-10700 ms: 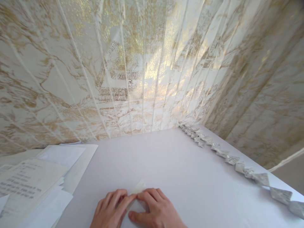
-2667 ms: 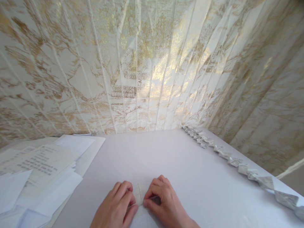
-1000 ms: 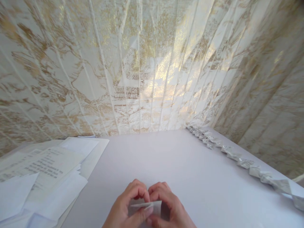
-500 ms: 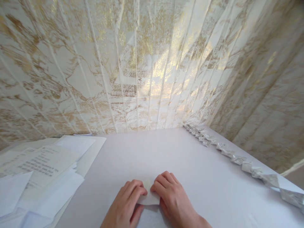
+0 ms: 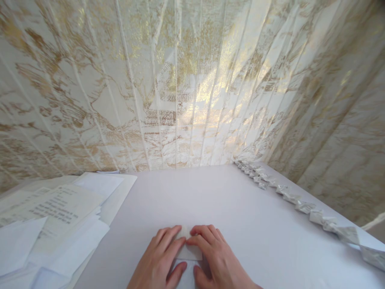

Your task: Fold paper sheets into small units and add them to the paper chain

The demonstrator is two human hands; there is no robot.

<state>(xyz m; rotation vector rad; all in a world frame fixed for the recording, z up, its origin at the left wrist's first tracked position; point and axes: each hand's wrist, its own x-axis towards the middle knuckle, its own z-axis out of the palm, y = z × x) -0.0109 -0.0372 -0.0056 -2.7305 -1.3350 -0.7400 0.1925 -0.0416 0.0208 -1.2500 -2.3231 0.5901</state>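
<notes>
A small folded piece of white paper [image 5: 189, 252] lies flat on the white table [image 5: 216, 200] near the front edge. My left hand [image 5: 159, 261] presses on its left part, fingers spread over it. My right hand [image 5: 213, 257] presses on its right part, and the fingertips of both hands meet over the paper's top edge. Most of the paper is hidden under my fingers.
A loose pile of white and printed paper sheets [image 5: 57, 220] covers the table's left side. A row of several small folded paper pieces [image 5: 300, 204] runs along the right edge. A cream and gold curtain [image 5: 180, 88] hangs behind and to the right of the table.
A second ago both hands held the folded paper lifted off the table. They have since laid it flat, and the fingertips have drawn together over it.
</notes>
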